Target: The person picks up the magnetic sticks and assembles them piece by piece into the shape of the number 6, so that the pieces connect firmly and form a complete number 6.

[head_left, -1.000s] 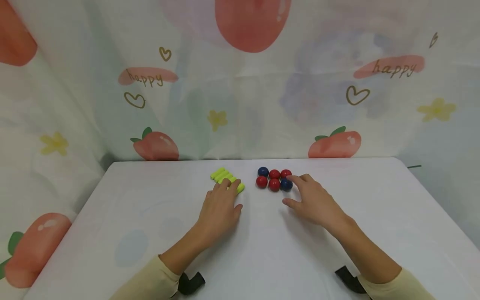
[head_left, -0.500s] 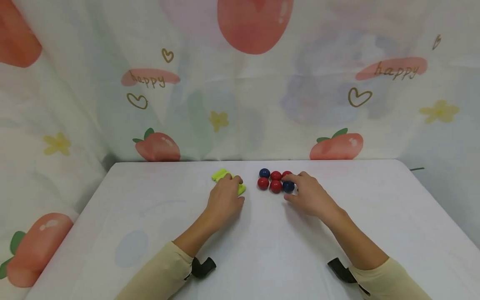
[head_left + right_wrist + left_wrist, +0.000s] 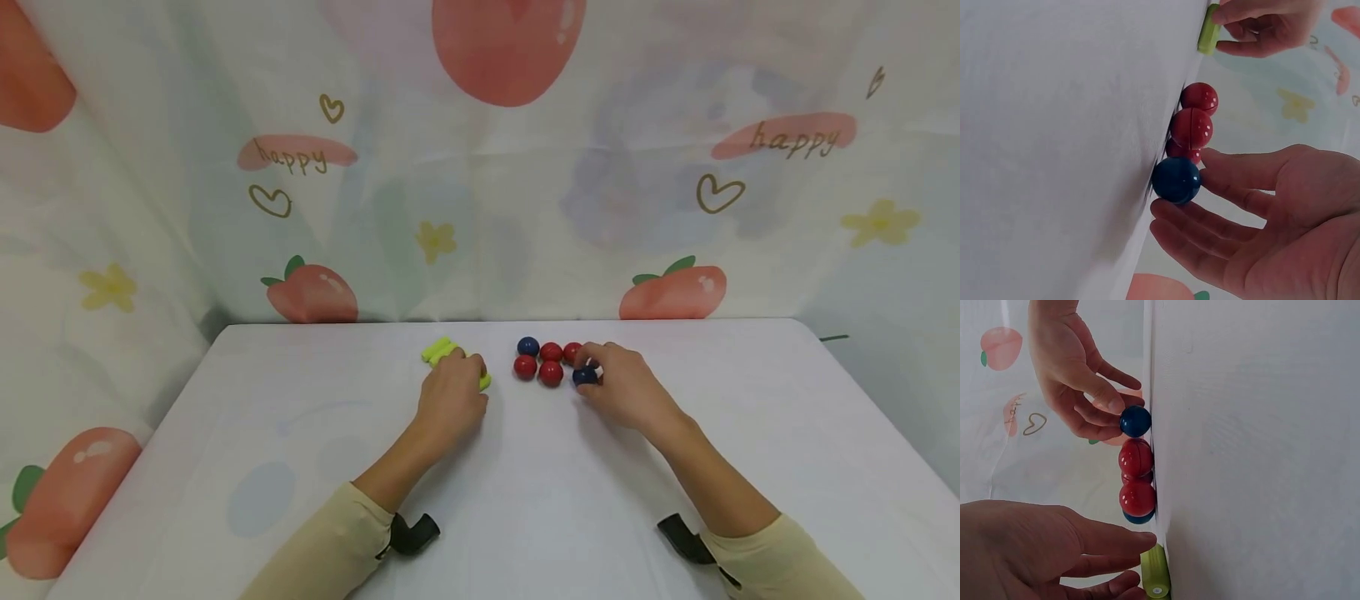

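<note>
My right hand (image 3: 632, 388) pinches a glossy blue ball (image 3: 585, 376) between thumb and fingers at the right end of a ball group. In the right wrist view that ball (image 3: 1176, 180) sits low by the white surface, with the fingertips round its side. Several red balls (image 3: 551, 373) and a second blue ball (image 3: 528, 346) lie just left of it. My left hand (image 3: 450, 404) covers part of a row of lime-green sticks (image 3: 437, 349). Thumb and fingers grip one green stick (image 3: 1208, 32), whose round end (image 3: 1157, 590) shows in the left wrist view.
The white table (image 3: 315, 467) ends at a patterned cloth backdrop (image 3: 480, 208) just behind the sticks and balls. Black curved pieces (image 3: 415, 534) stick out at both sleeve cuffs.
My right fingers have come together round the near blue ball, which has shifted slightly right of the red ones. My left hand has moved a little forward over the sticks, and their row has become uneven.
</note>
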Demonstrator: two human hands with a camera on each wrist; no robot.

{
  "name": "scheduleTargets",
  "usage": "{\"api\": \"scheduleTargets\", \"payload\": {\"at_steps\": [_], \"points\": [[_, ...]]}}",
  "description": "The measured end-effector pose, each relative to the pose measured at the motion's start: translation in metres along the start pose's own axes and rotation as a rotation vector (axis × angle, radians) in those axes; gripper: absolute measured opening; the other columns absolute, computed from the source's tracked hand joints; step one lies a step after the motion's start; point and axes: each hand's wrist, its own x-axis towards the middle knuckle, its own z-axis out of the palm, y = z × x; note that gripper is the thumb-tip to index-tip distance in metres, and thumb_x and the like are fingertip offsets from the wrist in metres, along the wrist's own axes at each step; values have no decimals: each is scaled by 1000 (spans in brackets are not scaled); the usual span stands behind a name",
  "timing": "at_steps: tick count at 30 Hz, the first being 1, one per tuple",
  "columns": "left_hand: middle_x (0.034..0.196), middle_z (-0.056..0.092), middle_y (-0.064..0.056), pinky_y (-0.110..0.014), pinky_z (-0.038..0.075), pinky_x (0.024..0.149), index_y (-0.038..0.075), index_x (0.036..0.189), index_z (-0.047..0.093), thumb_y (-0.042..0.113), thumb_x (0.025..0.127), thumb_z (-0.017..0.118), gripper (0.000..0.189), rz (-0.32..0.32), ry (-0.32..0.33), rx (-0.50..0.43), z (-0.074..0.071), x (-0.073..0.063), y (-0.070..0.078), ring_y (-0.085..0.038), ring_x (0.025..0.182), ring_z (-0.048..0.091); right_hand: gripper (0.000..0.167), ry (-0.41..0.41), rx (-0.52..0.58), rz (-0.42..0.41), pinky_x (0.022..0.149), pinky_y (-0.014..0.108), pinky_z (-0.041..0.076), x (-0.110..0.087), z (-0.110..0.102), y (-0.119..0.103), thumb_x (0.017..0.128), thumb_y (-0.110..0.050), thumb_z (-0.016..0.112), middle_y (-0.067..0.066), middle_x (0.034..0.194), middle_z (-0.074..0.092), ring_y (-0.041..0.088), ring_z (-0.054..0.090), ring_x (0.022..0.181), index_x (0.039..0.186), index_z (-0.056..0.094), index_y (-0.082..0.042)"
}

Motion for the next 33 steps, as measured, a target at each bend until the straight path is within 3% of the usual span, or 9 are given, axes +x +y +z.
{"api": "scheduleTargets", "payload": {"at_steps": [8,17,23,33], "points": [[101,61,-7,-34,59,81,9,110,70,2,89,78,24,7,-34,9,-2,0,0,-18,91,58,16,-3,2,31,79,43,58,-1,-3,1,91,-5,75,15,106,68,32,59,98,104,66,-8],[103,66,-7,-33,59,81,8,112,73,1,86,80,28,36,-41,30,-3,-2,-1,-19,93,59,32,-51,19,72,83,44,61,-2,-6,1,88,-6,76,19,112,69,36,61,106,118,71,-1],[106,70,-7,-33,59,82,7,111,78,3,86,79,25,58,-25,52,-4,-3,0,-19,97,62,30,-72,35,74,76,38,62,-3,-8,3,85,-7,79,18,106,70,34,63,102,114,73,-2],[114,68,-8,-39,59,87,7,112,77,-1,86,77,27,55,-70,-88,-7,-7,1,-23,110,63,27,-96,61,48,71,37,61,-7,-11,0,85,-6,80,15,100,70,30,63,93,111,75,-3]]}}
